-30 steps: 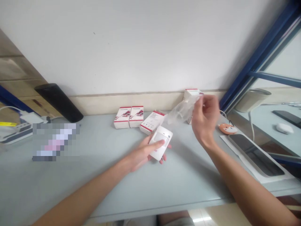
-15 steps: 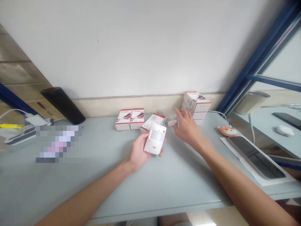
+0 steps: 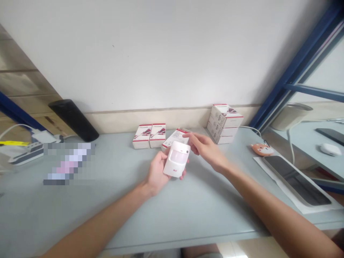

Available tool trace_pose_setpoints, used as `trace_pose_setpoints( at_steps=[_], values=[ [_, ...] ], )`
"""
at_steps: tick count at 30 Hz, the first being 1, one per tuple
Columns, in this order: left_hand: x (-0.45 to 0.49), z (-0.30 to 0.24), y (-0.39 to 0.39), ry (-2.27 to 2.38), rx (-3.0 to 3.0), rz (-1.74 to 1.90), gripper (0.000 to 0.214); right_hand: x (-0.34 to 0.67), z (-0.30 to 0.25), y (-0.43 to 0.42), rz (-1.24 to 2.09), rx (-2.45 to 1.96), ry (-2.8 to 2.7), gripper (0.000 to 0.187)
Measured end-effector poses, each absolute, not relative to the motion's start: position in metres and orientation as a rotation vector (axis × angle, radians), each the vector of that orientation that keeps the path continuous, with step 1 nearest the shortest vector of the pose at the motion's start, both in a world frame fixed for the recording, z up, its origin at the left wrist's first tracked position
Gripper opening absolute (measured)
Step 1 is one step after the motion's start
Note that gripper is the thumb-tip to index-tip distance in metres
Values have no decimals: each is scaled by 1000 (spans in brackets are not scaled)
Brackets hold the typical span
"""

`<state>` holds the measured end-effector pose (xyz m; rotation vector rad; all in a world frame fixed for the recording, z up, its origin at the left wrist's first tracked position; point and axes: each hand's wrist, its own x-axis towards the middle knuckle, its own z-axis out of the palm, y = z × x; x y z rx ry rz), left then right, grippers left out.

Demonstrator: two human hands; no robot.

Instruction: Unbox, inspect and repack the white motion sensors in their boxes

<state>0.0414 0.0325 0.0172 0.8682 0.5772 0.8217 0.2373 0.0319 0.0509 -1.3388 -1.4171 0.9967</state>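
Observation:
My left hand grips a small white sensor-like device with a rounded window on its front and a red mark low down, holding it upright above the pale table. My right hand is just right of the device, fingers curled loosely toward its top corner, with nothing visible in them. Right behind the device lies a white and red box. Two more such boxes stand side by side to its left.
A stack of white and red boxes stands against the wall at right. An orange fox-shaped item and a dark tablet on white paper lie at right. A black cylinder, power strip and blue frame border the table.
My right hand put the clear plastic bag down near the boxes, then came back left to the device's top. My left hand turned the device more upright.

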Motion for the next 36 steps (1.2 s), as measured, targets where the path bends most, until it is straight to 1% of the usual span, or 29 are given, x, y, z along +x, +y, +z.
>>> trace_pose_setpoints(
  at_steps=[2, 4, 9, 12, 15, 20, 27, 32, 36],
  values=[
    [41, 15, 34, 583, 888, 767, 49, 237, 46, 35, 1047, -1280, -1331, 43],
    [40, 12, 36, 574, 923, 713, 49, 244, 46, 39, 993, -1201, -1208, 44],
    [32, 13, 48, 524, 1075, 492, 49, 284, 73, 45, 561, -945, -908, 49],
    [30, 20, 52, 612, 1189, 380, 62, 302, 88, 45, 426, -822, -873, 51],
    [33, 25, 52, 749, 1293, 384, 72, 310, 91, 47, 425, -824, -869, 55],
    [42, 25, 46, 742, 1298, 326, 77, 328, 93, 51, 427, -861, -798, 55],
    [36, 35, 57, 760, 1283, 251, 71, 359, 97, 54, 498, -843, -671, 47],
    [34, 37, 61, 784, 1290, 255, 69, 363, 93, 59, 537, -856, -651, 47],
    [35, 28, 57, 771, 1255, 298, 65, 363, 88, 61, 646, -843, -729, 46]
  ],
)
